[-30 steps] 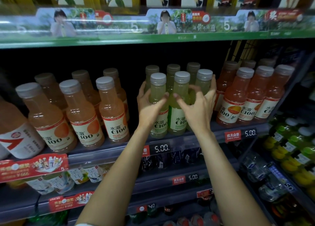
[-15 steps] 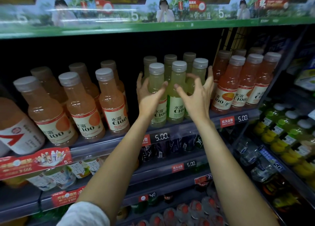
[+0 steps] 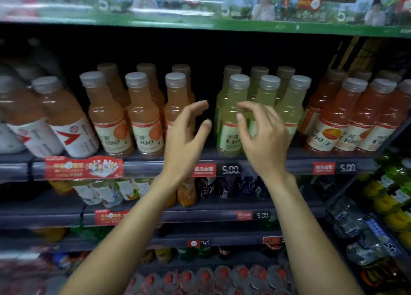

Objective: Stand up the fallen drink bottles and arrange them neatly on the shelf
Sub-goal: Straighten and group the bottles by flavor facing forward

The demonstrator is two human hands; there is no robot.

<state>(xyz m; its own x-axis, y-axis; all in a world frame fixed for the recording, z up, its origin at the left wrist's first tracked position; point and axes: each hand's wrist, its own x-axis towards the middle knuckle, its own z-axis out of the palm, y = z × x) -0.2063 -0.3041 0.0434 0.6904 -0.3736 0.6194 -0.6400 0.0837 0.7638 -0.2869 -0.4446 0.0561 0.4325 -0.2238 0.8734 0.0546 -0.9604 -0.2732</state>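
Observation:
Several pale green drink bottles (image 3: 232, 107) stand upright in two tight rows on the dark shelf (image 3: 255, 161). My left hand (image 3: 185, 136) hovers in front of the gap left of them, fingers loosely spread, holding nothing. My right hand (image 3: 262, 136) is in front of the green bottles, fingers relaxed and slightly curved, apart from them as far as I can tell. Left of the gap stand several peach-orange bottles (image 3: 144, 116). Red-orange bottles (image 3: 340, 116) stand to the right. All bottles in view are upright.
White-labelled bottles (image 3: 64, 121) sit at the far left of the same shelf. Price tags (image 3: 230, 169) run along the shelf edge. A green promo strip (image 3: 222, 12) fronts the shelf above. Lower shelves hold more drinks; a side rack (image 3: 391, 194) of yellow-green bottles stands at right.
Both hands have let go of the green bottles and drawn back toward me. The view has shifted left, showing more of the peach-orange bottles.

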